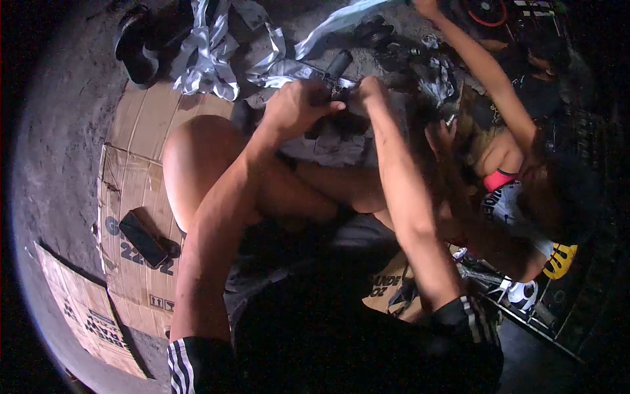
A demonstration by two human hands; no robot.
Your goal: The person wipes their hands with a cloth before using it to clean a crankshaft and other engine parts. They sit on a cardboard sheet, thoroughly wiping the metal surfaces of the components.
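Observation:
Both of my hands are close together at the upper middle of the view, beside a dark cylindrical part point(338, 64) that points up and away. My left hand point(298, 107) has its fingers curled, its thumb stretched toward the right; what its fingers grip is too dark to make out. Just to the right, my right hand point(371, 92) is closed at the other side of the dark part, its fingertips hidden. Silvery plastic strips point(282, 71) lie behind my hands. Grey cloth or sheet point(335, 150) shows below them.
Flattened cardboard point(134, 174) lies at the left with a dark phone-like object point(144, 238) on it. A black shoe point(134, 49) and crumpled silver wrap point(207, 62) are beyond. Another person's arm point(492, 75) reaches in at the right, near a metal rack point(538, 322).

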